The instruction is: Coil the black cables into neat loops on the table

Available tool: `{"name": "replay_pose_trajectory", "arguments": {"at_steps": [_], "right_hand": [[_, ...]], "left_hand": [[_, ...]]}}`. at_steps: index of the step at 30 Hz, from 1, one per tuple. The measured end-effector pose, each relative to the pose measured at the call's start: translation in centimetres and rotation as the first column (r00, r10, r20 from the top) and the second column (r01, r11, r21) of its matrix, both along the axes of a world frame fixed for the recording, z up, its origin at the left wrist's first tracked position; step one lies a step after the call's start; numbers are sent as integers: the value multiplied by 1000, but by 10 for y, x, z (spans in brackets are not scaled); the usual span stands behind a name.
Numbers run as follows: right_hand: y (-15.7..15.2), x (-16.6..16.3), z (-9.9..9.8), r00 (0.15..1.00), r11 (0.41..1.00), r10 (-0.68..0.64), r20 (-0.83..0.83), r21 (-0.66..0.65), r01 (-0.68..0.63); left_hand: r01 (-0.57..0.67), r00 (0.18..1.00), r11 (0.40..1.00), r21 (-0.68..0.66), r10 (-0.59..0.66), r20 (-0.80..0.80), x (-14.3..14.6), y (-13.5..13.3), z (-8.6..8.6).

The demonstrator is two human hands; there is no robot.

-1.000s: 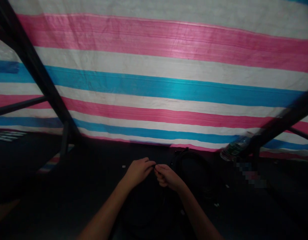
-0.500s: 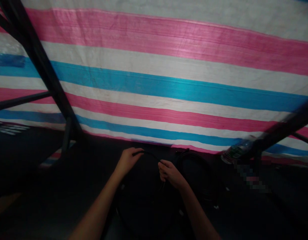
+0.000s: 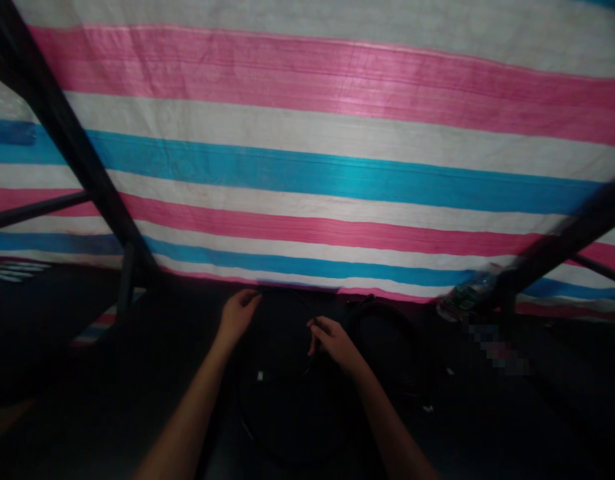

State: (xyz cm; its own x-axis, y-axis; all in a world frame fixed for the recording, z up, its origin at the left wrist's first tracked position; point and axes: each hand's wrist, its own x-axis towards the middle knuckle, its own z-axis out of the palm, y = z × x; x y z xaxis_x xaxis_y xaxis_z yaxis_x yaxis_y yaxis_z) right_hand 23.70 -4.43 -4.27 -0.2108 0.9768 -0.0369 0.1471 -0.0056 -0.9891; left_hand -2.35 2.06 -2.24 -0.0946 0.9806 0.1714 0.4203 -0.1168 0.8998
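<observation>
My left hand (image 3: 238, 311) pinches a thin black cable (image 3: 292, 297) that arcs over to my right hand (image 3: 332, 340), which is closed round the same cable. Both hands hover over a dark surface (image 3: 162, 373) below a pink, white and blue striped tarp (image 3: 337, 147). The cable hangs in a loop below the hands, hard to follow in the dark. A coil of black cable (image 3: 387, 333) lies just right of my right hand.
Black metal frame bars cross at the left (image 3: 72, 147) and at the right (image 3: 562, 243). A clear plastic bottle (image 3: 464, 293) lies by the right bar. Small white bits dot the dark surface.
My hands were together a second ago; the left hand has moved up and left, drawing the cable out into an arc between them.
</observation>
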Motion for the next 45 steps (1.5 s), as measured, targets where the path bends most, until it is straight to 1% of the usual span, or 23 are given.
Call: {"name": "replay_pose_trajectory", "arguments": {"at_steps": [2, 4, 8, 10, 12, 15, 17, 19, 23, 27, 30, 32, 34, 36, 38, 41, 43, 45], "right_hand": [[0, -2, -2, 1000, 1000, -8, -10, -17, 8], [0, -2, -4, 1000, 1000, -22, -3, -8, 22], [3, -1, -8, 1000, 999, -7, 19, 48, 6], [4, 0, -10, 1000, 998, -5, 12, 65, 4], [5, 1, -12, 1000, 997, -18, 10, 73, 17], [5, 2, -14, 1000, 998, -20, 14, 56, 19], [5, 0, -15, 1000, 999, 9, -7, 31, -9], [3, -2, -15, 999, 999, 48, -26, 10, -47], [0, -7, -12, 996, 996, 92, 12, 10, -92], [-3, -5, -6, 986, 989, 140, 87, 37, -144], [-4, -6, -3, 974, 981, 172, 149, 62, -182], [-5, -8, -3, 969, 982, 167, 180, 54, -179], [-6, -11, -2, 971, 985, 159, 179, 30, -167], [-7, -13, 0, 976, 986, 165, 144, 2, -167], [-8, -15, 1, 982, 985, 170, 83, -44, -167], [-8, -13, 2, 986, 977, 166, -28, -128, -168], [-8, -12, 0, 983, 971, 166, -83, -160, -178], [-9, -10, -2, 975, 959, 186, -121, -194, -207]], "left_hand": [[34, 994, 999, 5, -33, -108, 1, -1, 0], [51, 971, 999, 9, -47, -233, 5, -5, 2], [74, 885, 997, 17, -57, -463, 21, -19, 7], [92, 849, 995, 38, -58, -526, 29, -24, 8], [96, 836, 993, 66, -44, -547, 34, -27, 9], [98, 846, 991, 95, -33, -532, 36, -28, 10], [117, 852, 986, 120, -37, -522, 35, -28, 11], [164, 842, 977, 139, -65, -536, 34, -29, 10], [296, 769, 945, 141, -148, -622, 37, -32, 9], [411, 697, 901, 137, -213, -684, 49, -39, 8], [525, 602, 847, 86, -299, -740, 61, -46, 5], [564, 554, 825, 45, -337, -761, 67, -49, 3], [566, 545, 824, 23, -353, -761, 68, -48, 2], [550, 557, 835, 19, -350, -753, 63, -44, 3], [496, 590, 867, 36, -307, -747, 54, -38, 4], [378, 641, 925, 45, -226, -733, 40, -28, 6], [336, 654, 941, 33, -208, -728, 33, -23, 6], [328, 651, 944, 24, -208, -730, 29, -21, 6]]}}
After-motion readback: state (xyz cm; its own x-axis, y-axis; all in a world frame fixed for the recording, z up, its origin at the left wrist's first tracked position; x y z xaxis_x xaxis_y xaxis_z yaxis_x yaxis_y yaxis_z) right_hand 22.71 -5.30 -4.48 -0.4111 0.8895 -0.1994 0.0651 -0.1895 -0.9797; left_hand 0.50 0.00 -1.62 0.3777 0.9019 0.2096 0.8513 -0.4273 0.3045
